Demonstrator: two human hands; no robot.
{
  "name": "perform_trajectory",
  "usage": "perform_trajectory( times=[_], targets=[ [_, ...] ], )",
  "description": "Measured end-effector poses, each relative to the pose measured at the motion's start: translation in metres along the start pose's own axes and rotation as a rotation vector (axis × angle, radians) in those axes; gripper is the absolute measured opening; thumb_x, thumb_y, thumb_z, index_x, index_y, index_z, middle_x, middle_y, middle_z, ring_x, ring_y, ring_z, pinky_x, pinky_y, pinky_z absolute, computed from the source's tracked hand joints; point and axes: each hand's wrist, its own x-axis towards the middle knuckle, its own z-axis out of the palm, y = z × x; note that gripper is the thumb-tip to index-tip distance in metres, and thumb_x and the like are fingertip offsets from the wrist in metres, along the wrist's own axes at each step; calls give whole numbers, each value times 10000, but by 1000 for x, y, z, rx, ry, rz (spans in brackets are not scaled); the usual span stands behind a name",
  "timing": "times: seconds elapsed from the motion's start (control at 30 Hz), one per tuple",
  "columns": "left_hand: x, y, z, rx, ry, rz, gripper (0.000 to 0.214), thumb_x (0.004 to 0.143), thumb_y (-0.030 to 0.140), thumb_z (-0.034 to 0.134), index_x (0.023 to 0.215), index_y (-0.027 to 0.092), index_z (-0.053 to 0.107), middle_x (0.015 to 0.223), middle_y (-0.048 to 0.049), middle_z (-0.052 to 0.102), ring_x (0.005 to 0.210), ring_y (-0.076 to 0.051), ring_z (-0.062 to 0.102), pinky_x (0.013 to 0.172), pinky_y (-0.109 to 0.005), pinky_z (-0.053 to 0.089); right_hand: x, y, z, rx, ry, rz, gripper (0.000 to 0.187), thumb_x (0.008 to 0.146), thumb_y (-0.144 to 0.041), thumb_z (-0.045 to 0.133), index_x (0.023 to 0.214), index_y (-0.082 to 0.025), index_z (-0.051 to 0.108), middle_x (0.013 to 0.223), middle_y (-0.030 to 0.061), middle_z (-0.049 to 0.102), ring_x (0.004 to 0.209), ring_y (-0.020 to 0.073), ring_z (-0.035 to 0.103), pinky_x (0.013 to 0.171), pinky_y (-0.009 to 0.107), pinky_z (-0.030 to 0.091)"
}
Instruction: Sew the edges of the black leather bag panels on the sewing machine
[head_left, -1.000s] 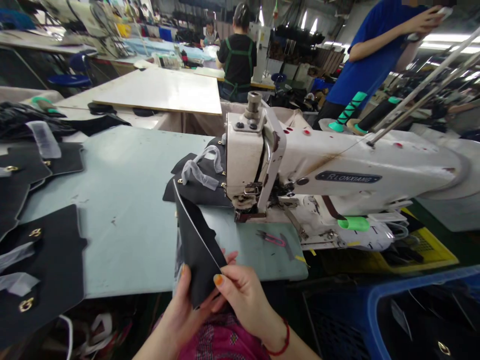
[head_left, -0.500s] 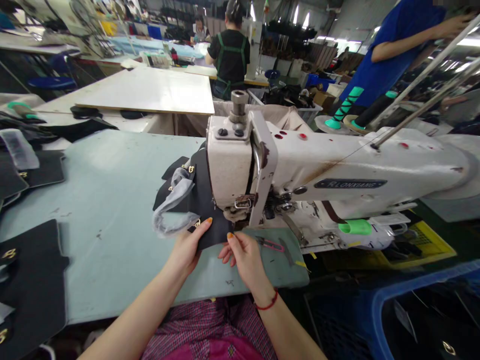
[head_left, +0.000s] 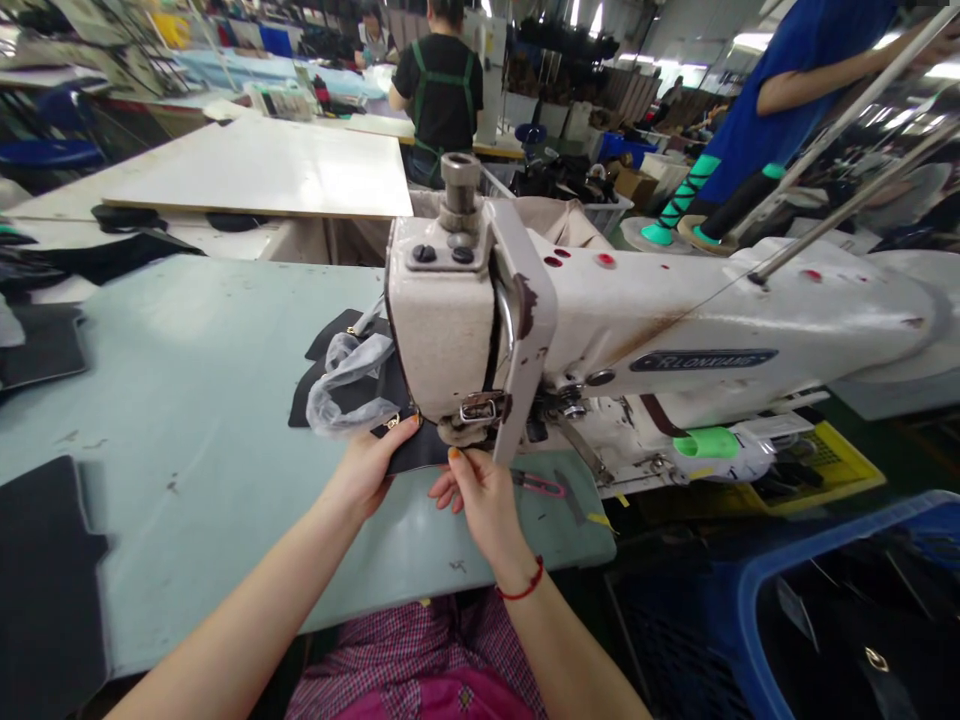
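Note:
My left hand (head_left: 369,468) grips the near left edge of a black leather piece (head_left: 420,455) that lies on the table under the head of a white sewing machine (head_left: 480,330). My right hand (head_left: 472,490) pinches the same piece just in front of the presser foot (head_left: 459,428). Clear plastic wrap (head_left: 346,385) and small gold hardware sit on the piece, left of the machine head. The part of the piece under the needle is hidden by the machine.
The pale green table (head_left: 202,380) carries more black pieces (head_left: 45,570) at the left. Pink snips (head_left: 541,486) lie right of my right hand. A blue crate (head_left: 817,600) stands at lower right. A person in blue (head_left: 757,110) and a person in a green apron (head_left: 442,90) are behind.
Both hands carried the black piece from in front of my lap forward onto the table and laid it under the machine head. The camera moved closer to the machine.

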Motion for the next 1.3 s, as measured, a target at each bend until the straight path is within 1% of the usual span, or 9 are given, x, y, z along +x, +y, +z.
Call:
perform_trajectory(
  times=[0.17, 0.27, 0.37, 0.43, 0.5, 0.57, 0.73, 1.07, 1.3],
  targets=[
    [2, 1, -5, 53, -27, -16, 394, 653, 369, 844, 927, 111, 725, 842, -78, 761, 678, -147, 667, 558, -187, 479, 0, 0, 0, -15, -5, -15, 495, 913, -592, 489, 717, -150, 591, 613, 64, 696, 456, 105, 592, 422, 182, 388],
    [3, 5, -14, 110, -88, -125, 356, 657, 415, 838, 859, 145, 724, 795, -40, 744, 620, -110, 632, 497, -158, 448, 0, -1, 0, -46, 10, -44, 503, 923, -576, 480, 673, -151, 582, 601, 63, 692, 449, 98, 586, 422, 174, 391],
    [2, 13, -22, 152, -179, -269, 375, 620, 404, 867, 874, 162, 734, 838, -40, 739, 672, -127, 641, 572, -193, 524, -1, 0, 1, -54, 42, -60, 490, 927, -550, 484, 662, -150, 582, 590, 60, 688, 436, 92, 578, 419, 165, 390],
    [-1, 20, -24, 209, -222, -309, 371, 615, 379, 877, 884, 166, 737, 871, -42, 734, 672, -125, 628, 614, -225, 556, -3, 2, 3, -31, 48, -53, 476, 923, -535, 501, 658, -148, 585, 603, 62, 694, 436, 90, 579, 417, 160, 394],
    [-3, 27, -24, 282, -244, -275, 352, 627, 367, 873, 883, 170, 734, 861, -36, 726, 644, -113, 601, 573, -215, 538, -5, 5, 6, 20, 41, -34, 460, 913, -529, 523, 665, -147, 590, 625, 65, 703, 441, 91, 588, 410, 156, 395],
    [-4, 31, -23, 340, -274, -193, 341, 642, 366, 864, 887, 170, 731, 867, -38, 723, 669, -119, 597, 539, -197, 505, -7, 8, 9, 77, 37, -13, 456, 905, -532, 536, 671, -145, 597, 647, 69, 714, 451, 94, 600, 406, 154, 397],
    [-2, 28, -25, 442, -295, -43, 359, 676, 419, 829, 875, 139, 724, 871, -57, 708, 735, -143, 581, 582, -220, 485, -8, 11, 15, 129, 67, 17, 485, 897, -548, 536, 644, -140, 606, 631, 76, 713, 435, 92, 594, 406, 157, 398],
    [2, 28, -23, 491, -265, -5, 420, 668, 473, 812, 897, 132, 722, 900, -74, 713, 759, -172, 586, 641, -273, 482, -2, 9, 20, 145, 112, 14, 498, 901, -531, 522, 611, -141, 630, 591, 64, 698, 429, 92, 591, 418, 161, 408],
    [8, 29, -25, 489, -231, 37, 416, 655, 477, 815, 882, 138, 728, 880, -79, 733, 741, -193, 618, 654, -299, 495, 2, 12, 36, 244, 171, 46, 461, 895, -514, 510, 636, -148, 620, 605, 60, 709, 423, 104, 607, 398, 162, 403]
  ],
)
